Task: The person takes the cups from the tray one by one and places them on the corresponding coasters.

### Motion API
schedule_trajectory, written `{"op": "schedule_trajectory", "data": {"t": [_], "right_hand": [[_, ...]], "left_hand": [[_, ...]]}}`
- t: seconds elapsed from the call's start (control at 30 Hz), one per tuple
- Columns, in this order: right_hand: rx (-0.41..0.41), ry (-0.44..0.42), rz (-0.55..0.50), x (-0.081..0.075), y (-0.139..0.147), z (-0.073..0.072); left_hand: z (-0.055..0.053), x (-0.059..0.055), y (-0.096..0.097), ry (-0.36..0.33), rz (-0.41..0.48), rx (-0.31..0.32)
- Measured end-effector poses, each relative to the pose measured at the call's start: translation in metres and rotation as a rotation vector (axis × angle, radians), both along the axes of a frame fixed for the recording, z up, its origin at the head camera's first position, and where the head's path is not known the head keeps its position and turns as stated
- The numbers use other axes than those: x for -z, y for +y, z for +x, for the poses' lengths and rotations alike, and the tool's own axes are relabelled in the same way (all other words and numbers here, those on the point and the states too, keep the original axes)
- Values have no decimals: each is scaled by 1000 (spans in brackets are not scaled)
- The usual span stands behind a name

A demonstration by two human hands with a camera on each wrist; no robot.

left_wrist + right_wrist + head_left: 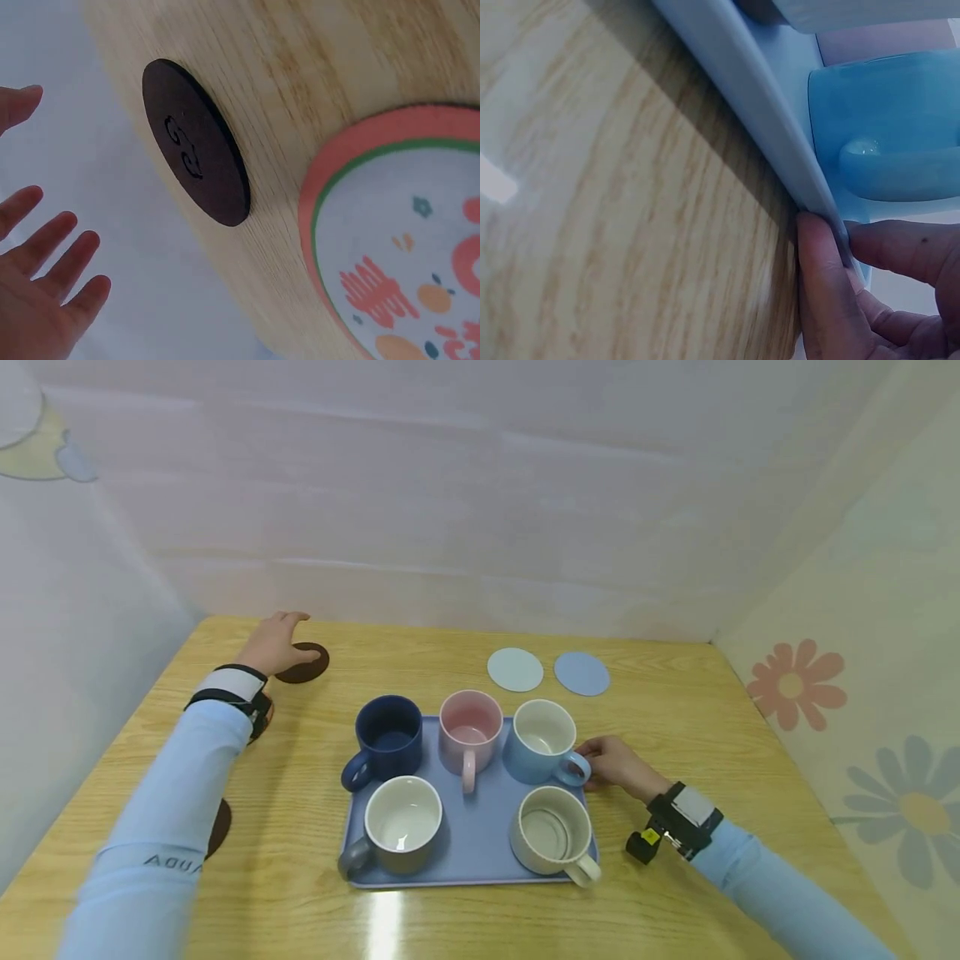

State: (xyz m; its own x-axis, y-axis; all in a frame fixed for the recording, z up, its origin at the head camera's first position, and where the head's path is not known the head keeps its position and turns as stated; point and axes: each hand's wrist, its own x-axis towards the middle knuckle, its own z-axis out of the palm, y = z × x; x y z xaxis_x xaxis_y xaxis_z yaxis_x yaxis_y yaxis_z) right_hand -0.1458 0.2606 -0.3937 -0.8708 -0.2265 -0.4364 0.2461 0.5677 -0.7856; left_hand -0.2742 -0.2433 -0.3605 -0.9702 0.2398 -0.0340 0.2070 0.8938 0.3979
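Note:
My right hand (617, 766) pinches the right rim of the blue tray (480, 843), thumb over the edge and fingers beneath it in the right wrist view. Close to that thumb is the light blue mug (534, 767). The tray also carries a navy mug (397, 752), a pink mug (457, 752), a grey mug (408, 852) and a cream mug (540, 852). Over at the far left, my left hand (270, 647) hovers with fingers spread, holding nothing. A dark brown round coaster (187, 142) lies just past it on the table.
A coaster with a red rim and fruit print (397, 247) lies under my left wrist. Another dark coaster (219, 828) is partly covered by the left sleeve. Behind the tray lie a pale coaster (515, 669) and a light blue coaster (582, 673). A wall closes off the table's back edge.

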Motion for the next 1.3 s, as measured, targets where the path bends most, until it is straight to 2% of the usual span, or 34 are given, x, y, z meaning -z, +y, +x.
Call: {"op": "schedule_trajectory", "data": {"t": [0.23,0.57,0.83,1.07,1.3], "right_hand": [[7,1,3,3,0,0],[19,-2,-8,3,-1,3],[29,-1,-12,3,-1,5],[21,3,-26,6,-1,6],[29,9,-22,6,-2,6]], "left_hand": [[-8,5,-7,-90,129,-76],[-4,8,-11,-199,173,-152],[0,9,-8,-267,163,-222],[2,16,-9,-318,107,-223],[3,17,-8,-356,42,-224]]}}
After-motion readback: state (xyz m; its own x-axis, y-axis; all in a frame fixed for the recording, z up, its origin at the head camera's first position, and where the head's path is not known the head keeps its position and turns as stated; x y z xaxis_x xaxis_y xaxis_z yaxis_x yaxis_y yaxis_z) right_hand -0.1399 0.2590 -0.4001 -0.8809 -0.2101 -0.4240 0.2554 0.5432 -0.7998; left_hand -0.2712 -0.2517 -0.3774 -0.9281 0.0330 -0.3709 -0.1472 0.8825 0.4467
